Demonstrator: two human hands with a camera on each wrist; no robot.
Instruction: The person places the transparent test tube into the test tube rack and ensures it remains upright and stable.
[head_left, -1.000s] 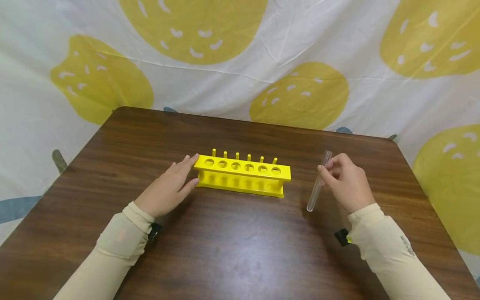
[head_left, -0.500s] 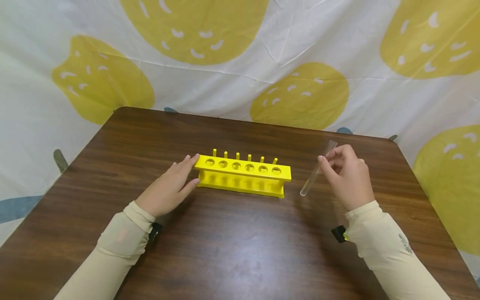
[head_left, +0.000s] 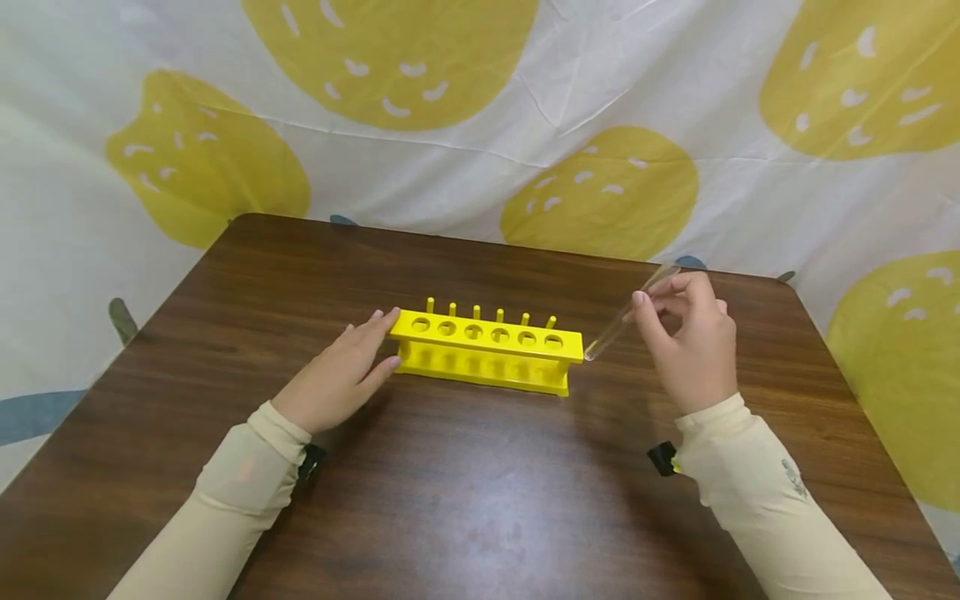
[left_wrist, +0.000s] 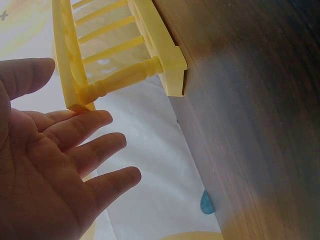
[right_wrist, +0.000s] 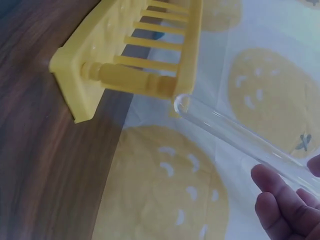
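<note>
A yellow test tube rack [head_left: 487, 335] with a row of round holes and upright pegs behind them stands on the table. At its left end, my left hand [head_left: 337, 375] touches the top plate with extended fingers; the left wrist view has the fingertips [left_wrist: 100, 118] right at the rack's end. My right hand [head_left: 690, 346] pinches a clear glass test tube [head_left: 618, 325] between thumb and fingers. The tube slants, its rounded bottom end low and to the left, close by the rack's right end. In the right wrist view that rounded end overlaps the corner of the top plate.
The brown wood-grain table [head_left: 450, 500] reaches back to a white curtain [head_left: 420, 175] printed with large yellow fruit shapes. Both forearms wear pale sleeves [head_left: 757, 475], with a small black device [head_left: 663, 458] at the right wrist.
My right hand has lifted and moved left with the test tube, tilting it further. The tube's rounded end has come from the open table to the rack's right end. My left hand stays put.
</note>
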